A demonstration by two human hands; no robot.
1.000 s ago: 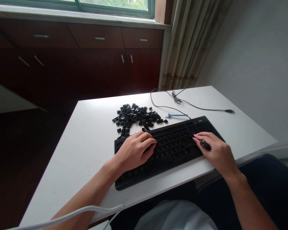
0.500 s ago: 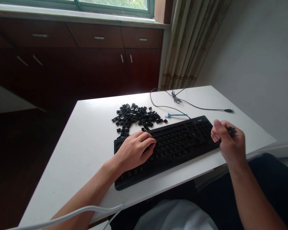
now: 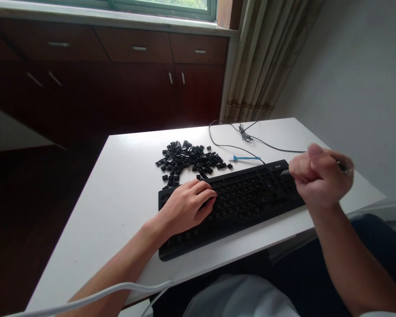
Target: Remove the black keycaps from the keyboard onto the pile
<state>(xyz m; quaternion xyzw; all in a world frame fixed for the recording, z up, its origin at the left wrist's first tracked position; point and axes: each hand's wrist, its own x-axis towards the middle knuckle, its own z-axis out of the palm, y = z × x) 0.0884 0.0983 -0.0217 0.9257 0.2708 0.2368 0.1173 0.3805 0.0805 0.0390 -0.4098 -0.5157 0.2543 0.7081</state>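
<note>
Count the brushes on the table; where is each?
1: the blue brush, lying just behind the keyboard, right of the main heap of loose keys. Others could be hidden under the left hand or behind the right hand.

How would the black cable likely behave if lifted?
The black cable would probably flop, since it lies in thin, loose curves. Its bundled part would likely rise as one clump. Pulling might tug the keyboard, which it meets.
</note>
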